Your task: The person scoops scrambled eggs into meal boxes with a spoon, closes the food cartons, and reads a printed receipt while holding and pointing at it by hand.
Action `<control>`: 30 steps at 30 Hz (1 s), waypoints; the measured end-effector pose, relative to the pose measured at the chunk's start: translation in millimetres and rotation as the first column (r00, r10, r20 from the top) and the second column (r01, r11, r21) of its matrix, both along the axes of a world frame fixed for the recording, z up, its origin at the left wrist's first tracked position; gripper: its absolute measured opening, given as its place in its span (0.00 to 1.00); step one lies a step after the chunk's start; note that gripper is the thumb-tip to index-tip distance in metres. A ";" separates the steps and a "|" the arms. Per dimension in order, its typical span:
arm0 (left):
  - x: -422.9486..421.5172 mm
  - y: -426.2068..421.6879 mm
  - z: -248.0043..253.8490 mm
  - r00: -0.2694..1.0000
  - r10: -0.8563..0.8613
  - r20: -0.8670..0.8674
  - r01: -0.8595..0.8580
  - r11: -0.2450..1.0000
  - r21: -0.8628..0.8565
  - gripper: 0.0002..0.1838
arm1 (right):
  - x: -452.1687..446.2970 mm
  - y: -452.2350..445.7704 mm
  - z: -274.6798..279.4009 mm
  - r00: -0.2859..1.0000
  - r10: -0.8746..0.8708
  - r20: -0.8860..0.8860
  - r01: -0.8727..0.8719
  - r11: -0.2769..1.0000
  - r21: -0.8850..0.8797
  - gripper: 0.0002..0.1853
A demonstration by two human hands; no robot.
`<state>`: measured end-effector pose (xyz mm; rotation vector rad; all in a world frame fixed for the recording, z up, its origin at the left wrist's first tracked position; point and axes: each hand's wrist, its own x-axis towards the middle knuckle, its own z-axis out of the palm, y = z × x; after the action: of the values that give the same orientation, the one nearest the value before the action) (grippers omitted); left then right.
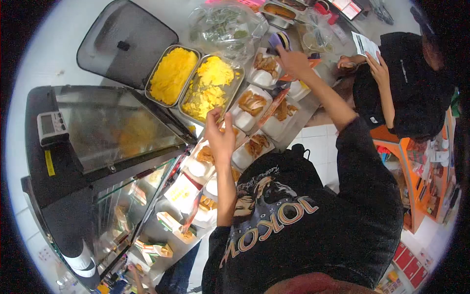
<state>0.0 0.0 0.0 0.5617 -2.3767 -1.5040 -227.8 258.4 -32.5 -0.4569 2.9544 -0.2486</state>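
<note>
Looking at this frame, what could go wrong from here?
The bare left hand is beside the tray of yellow food, so its fingers might brush the food.

The right hand is at a purple item beyond some of the open boxes; pulling back could catch an upright flap.

The boxes sit close together, so bumping one may shift its neighbours.

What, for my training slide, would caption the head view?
Left hand over open food boxes, right hand by a purple item, beside yellow-filled trays.
</note>
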 end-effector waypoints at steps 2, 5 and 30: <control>4.3 10.5 -1.8 1.000 -0.007 -0.024 0.007 1.000 -0.012 0.16 | -16.0 1.8 -47.0 0.988 0.129 0.081 -0.140 0.979 0.150 0.24; 8.4 20.2 -4.7 0.999 0.016 -0.032 -0.015 0.999 0.043 0.16 | -24.2 37.6 -78.0 0.973 0.225 0.047 -0.230 0.960 0.162 0.23; -37.6 -89.0 -60.1 0.679 -0.009 0.734 0.284 0.925 -0.251 0.22 | 4.0 -141.9 49.5 0.819 0.541 0.191 -0.497 0.835 -0.236 0.26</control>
<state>-37.6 -89.0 -60.1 1.0455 -3.2706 -0.9405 -223.8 116.4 16.9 -1.1421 2.4457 -0.4604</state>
